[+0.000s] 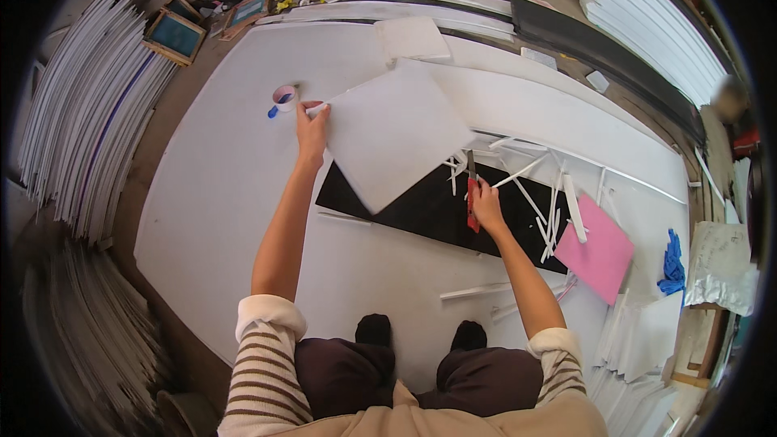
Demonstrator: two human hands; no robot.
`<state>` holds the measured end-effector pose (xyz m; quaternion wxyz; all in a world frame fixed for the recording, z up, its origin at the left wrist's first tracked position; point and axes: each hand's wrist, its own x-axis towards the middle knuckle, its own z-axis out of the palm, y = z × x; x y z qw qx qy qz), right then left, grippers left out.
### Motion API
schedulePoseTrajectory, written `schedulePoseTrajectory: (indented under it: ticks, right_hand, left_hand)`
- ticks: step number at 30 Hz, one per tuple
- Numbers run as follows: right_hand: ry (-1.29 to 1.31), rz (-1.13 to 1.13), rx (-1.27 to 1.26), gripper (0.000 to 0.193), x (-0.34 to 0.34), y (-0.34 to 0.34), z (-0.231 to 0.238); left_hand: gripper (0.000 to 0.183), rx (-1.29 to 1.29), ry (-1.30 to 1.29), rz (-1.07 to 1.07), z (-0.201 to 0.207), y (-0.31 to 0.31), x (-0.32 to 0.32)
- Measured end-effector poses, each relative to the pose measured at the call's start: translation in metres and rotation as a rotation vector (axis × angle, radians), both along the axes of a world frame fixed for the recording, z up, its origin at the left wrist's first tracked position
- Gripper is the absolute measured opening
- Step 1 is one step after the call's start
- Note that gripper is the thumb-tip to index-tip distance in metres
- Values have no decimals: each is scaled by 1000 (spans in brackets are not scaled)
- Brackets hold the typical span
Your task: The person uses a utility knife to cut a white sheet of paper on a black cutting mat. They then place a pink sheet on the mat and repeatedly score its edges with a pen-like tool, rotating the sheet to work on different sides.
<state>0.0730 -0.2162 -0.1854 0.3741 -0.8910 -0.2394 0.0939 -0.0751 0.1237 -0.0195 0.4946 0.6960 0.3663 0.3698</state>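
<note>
Pinches wht sheet (398,133) by corner w/ L hand (312,131).
Clasps red cutter (472,204) in R hand (486,205), over blk board (425,225).

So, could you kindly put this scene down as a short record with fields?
Left hand: holding a square white sheet near its left corner
Right hand: gripping a red-handled knife, blade pointing away from the person
Beneath the knife: a long, flat black board
Loose pieces: thin white strips, many over the board's right part
Far right: a square pink sheet, then a crumpled blue item
Beside left hand: a round white-and-pink tape roll
</note>
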Motion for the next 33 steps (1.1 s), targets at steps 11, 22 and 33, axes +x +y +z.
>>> schedulePoseTrajectory:
  ticks: [11, 22, 33]
  right_hand:
    - [519, -406, 834, 49, 13, -83, 148]
    - [264, -1143, 903, 53, -152, -286, 171]
    - [-152, -1492, 350, 55, -189, -447, 186]
  left_hand:
    - [32, -829, -248, -807, -38, -171, 133]
    - [69, -558, 328, -1586, -16, -393, 134]
    - [58, -345, 187, -1831, 20, -617, 148]
